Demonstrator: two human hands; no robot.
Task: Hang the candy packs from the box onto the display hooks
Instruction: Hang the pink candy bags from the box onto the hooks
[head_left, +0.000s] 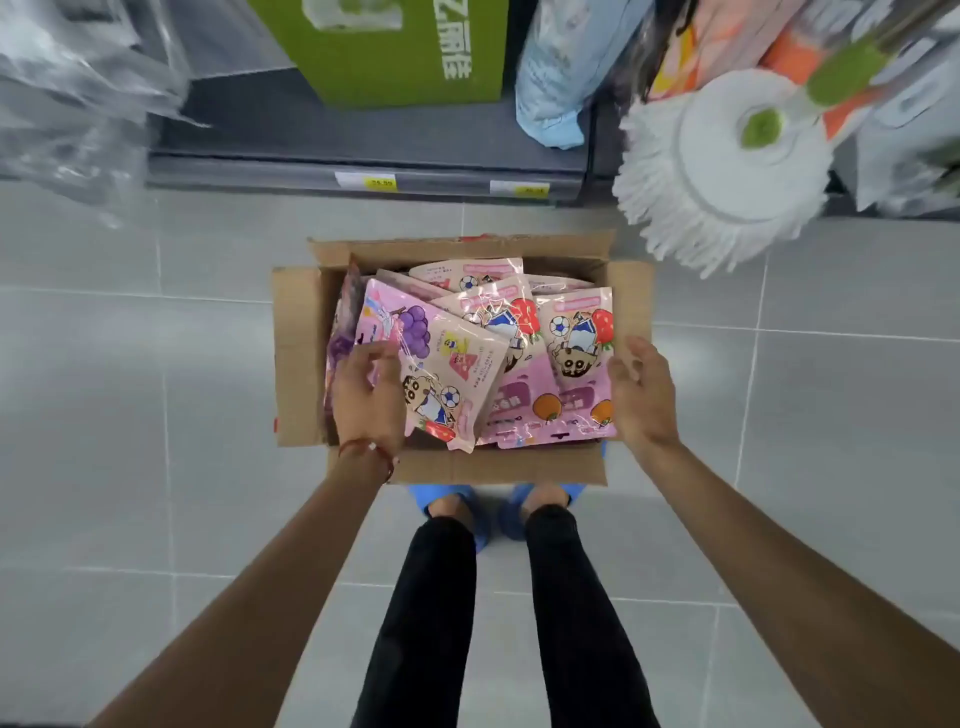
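Head view, nearest first: the person stands in blue slippers (467, 512) on the tiled floor (156, 415), with the open cardboard box (296, 364) touching their toes. The task looks barely begun. The box is heaped with pink candy packs (571, 332), and no display hooks are in sight. Both hands are down at the box. The left hand (366, 397) curls its fingers over the left edge of the tilted grape-printed pack (452, 358) on top of the heap, apparently gripping it. The right hand (641, 392) is relaxed and holds nothing, just beside the packs at the right wall. Beyond, a low shelf (363, 166) carries a green carton (395, 57), with a white mop head (722, 171) at right.
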